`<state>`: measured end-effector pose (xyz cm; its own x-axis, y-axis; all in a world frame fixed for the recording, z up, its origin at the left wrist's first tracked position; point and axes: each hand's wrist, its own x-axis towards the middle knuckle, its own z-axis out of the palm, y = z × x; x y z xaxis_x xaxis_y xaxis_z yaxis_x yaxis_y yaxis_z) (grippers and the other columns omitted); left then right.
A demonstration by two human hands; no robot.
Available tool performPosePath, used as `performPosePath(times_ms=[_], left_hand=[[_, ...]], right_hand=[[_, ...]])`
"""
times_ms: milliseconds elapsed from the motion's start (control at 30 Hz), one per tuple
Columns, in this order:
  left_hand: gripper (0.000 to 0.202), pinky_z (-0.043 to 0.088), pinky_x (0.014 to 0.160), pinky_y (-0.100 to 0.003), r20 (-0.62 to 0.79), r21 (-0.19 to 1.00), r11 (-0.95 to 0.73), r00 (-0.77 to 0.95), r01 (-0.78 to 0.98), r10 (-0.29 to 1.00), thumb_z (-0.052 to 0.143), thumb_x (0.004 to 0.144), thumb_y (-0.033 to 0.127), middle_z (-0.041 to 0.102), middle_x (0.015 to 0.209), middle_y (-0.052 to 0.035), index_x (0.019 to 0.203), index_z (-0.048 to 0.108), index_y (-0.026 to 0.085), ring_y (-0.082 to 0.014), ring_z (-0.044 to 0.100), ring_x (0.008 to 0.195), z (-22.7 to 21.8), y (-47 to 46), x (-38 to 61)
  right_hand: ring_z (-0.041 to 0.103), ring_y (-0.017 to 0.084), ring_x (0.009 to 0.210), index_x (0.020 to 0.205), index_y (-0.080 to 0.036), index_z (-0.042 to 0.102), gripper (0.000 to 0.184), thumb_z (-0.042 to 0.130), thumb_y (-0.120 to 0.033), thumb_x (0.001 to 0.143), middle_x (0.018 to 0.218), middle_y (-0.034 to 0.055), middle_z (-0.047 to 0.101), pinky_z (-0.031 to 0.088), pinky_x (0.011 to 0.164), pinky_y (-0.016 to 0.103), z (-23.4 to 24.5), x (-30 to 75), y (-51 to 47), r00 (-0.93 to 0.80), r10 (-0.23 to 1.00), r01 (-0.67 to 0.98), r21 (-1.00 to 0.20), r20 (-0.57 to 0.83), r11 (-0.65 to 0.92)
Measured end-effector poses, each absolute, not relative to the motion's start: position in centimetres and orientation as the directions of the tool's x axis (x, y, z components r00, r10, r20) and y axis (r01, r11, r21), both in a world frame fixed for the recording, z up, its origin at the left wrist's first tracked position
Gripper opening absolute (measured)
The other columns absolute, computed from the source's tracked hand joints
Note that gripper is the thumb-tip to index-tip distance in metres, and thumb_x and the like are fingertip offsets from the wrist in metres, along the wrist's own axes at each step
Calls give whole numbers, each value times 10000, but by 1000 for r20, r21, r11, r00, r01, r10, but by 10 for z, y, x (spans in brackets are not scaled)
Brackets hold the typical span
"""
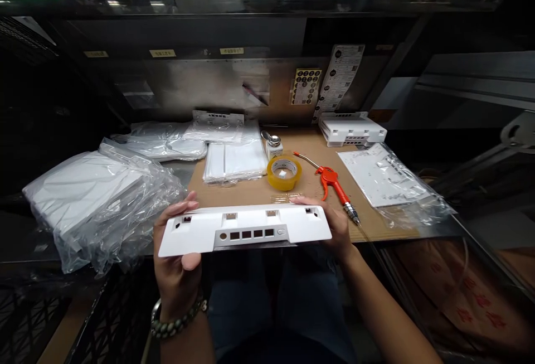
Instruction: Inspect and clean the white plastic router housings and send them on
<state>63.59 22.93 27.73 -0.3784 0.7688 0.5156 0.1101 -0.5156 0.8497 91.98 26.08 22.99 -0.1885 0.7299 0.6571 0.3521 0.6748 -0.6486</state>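
Note:
Both hands hold a white plastic router housing [246, 216] over the bench's front edge, its long side with a row of square port openings facing me. My left hand [179, 258] grips the left end, with the thumb on the near side and fingertips showing behind the upper edge. My right hand [334, 222] clasps the right end, fingers along the back; its thumb is hidden. Beyond the housing lie a roll of yellow tape [284, 173] and a red air blow gun [330, 177]. A small white bottle with a metal cap [273, 145] stands behind the tape.
Bagged white parts [100, 185] are heaped at the left. Stacked white sheets [234, 158] lie mid-bench on cardboard [309, 208]. More white housings [353, 129] stand at the back right, near a bagged white panel [384, 174]. A metal shelf [259, 5] spans overhead.

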Motion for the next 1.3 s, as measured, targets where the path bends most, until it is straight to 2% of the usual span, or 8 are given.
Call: performPosePath(times_ms=[300,567,700,833,900,1000,1200,1300], left_hand=[[760,372,1203,-486,519,853,-505,-313,129,796,734,772,723,616,1260,-114,1325,594,222,-381,517,1393,270,227,630],[782,323,1243,-498,535,843,-530,-261,98,803,752,729,741,629,1302,-107,1338,626,267,-383,460,1449,268,227,636],[941,220,1291,-462,286,890,-395,-397,-226,872,466,778,929,457,1612,-90,1479,538,306,-323,239,1581,268,233,638],[779,392,1197,-552,-169,658,167,73,-734,983,376,955,769,548,1548,-151,1453,568,201,-346,383,1518,262,241,623],[679,389,1194,-574,-118,544,351,344,-763,931,402,999,665,675,1398,-162,1356,654,145,-358,460,1466,255,243,617],[419,381,1204,-576,6,535,338,403,-774,915,528,979,462,801,1145,-97,1169,768,176,-353,584,1357,248,241,616],[680,481,1122,-610,21,667,-44,-40,-743,999,664,749,439,777,1222,-94,1394,623,226,-410,626,1292,245,229,625],[704,545,1068,-561,20,691,-90,-105,-717,994,637,738,483,771,1222,-95,1394,607,230,-409,621,1294,240,223,624]], right_hand=[[760,267,1096,1378,-277,628,403,607,-211,981,1262,76,759,630,869,354,221,917,264,-184,742,388,-646,645,658],[716,325,1186,1371,-306,619,416,672,-370,963,1301,85,740,616,1011,493,205,921,260,-116,767,327,-705,631,629],[701,335,1219,1331,-320,659,322,558,-336,1026,1315,71,733,568,1079,573,202,922,258,-26,732,287,-697,680,658],[698,324,1232,1359,-350,656,359,566,-264,1022,1340,35,723,591,1048,579,212,923,255,-50,629,319,-584,776,746],[685,319,1255,1394,-349,636,401,543,-225,1024,1362,37,710,602,1032,581,214,924,254,-100,572,351,-509,814,786],[616,321,1346,1407,-341,634,433,550,-196,1008,1465,43,634,555,1096,596,209,927,253,-130,573,416,-480,809,772],[659,280,1297,1444,-291,599,437,625,-310,1008,1405,93,682,543,1121,511,204,928,241,194,900,229,-910,390,344],[702,278,1232,1377,-273,665,384,503,-421,1062,1357,102,713,616,1020,452,211,927,228,39,978,-28,-979,203,204]])
